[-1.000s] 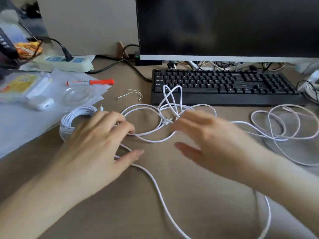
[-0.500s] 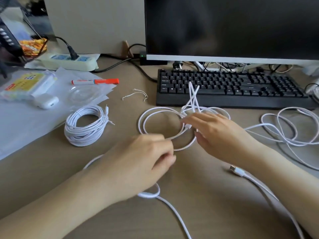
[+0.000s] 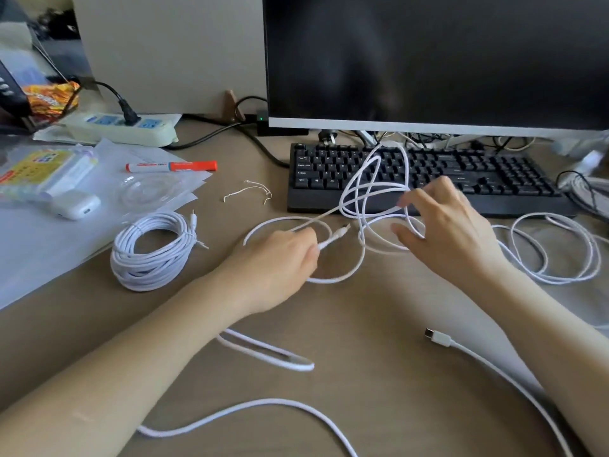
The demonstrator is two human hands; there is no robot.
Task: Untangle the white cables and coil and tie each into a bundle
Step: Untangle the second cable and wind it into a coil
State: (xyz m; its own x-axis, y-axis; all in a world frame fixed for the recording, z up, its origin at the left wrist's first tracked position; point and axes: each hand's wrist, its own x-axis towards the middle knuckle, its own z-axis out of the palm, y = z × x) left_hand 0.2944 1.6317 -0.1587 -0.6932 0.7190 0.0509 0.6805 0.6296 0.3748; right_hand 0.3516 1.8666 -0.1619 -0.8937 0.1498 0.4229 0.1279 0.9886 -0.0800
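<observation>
The brown worktop (image 3: pixel 379 324) has bare room near the front edge. A big black screen (image 3: pixel 435 57) stands at the back, a black keyboard (image 3: pixel 461 173) in front of it. The tangled white cable (image 3: pixel 365 199) loops up over the keyboard's front. The coiled bundle (image 3: pixel 151 252) lies left. The left hand (image 3: pixel 280 258) pinches a cable end. The right hand (image 3: pixel 448 229) has its fingers (image 3: pixel 412 199) loose, among the loops.
</observation>
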